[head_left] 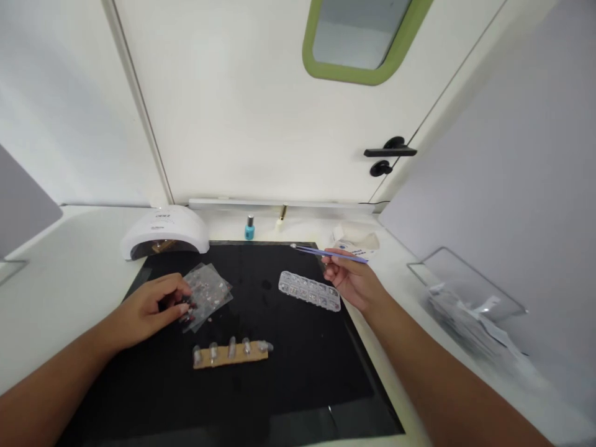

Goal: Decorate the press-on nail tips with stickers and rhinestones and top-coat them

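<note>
My right hand (347,276) holds purple tweezers (321,252) raised over the far right edge of the black mat (298,335). A small pale bit shows at their tip, too small to name. Just below lies a clear compartment case (310,290) with small shiny pieces in it. My left hand (153,304) rests on the mat, thumb and fingers closed on the edge of clear decorated sheets (212,293), which overlap each other. Nearer to me, several clear nail tips (231,349) stand in a row on a cardboard strip (224,361).
A white nail lamp (170,226) stands at the back left. Behind the mat are a blue polish bottle (249,230) and a white bottle with a gold cap (281,220). An open white box (356,239) sits back right; plastic packets (479,329) lie beside a wire rack (465,261).
</note>
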A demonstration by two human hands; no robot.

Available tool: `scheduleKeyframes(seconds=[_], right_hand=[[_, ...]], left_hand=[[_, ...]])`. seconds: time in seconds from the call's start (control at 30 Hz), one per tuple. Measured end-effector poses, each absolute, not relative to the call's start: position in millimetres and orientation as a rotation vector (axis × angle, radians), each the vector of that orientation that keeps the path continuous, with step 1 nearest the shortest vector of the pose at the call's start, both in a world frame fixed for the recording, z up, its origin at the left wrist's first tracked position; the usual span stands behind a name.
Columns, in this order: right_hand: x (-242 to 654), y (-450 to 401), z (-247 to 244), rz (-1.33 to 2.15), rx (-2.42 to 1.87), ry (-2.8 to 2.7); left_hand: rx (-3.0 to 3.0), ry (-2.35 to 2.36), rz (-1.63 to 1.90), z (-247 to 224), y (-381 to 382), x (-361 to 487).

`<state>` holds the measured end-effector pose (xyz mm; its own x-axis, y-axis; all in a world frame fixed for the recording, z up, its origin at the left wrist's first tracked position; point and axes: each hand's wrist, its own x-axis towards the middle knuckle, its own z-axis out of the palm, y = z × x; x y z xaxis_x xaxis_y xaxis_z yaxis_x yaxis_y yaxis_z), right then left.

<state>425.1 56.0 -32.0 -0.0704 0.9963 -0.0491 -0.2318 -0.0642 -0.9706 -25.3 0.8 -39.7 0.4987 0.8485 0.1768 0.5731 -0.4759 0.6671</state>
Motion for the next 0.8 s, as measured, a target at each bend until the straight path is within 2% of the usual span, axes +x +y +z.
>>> scheduleKeyframes(seconds=[0.57,0.8], right_hand=[[432,66,-40,1.183,-1.069,-1.026],[438,64,-41,1.159,-1.121,-1.043]], left_hand=[[2.258,1.231,0.802,-41,-1,-27],[2.276,1.195,0.700,-38,-4,-30]])
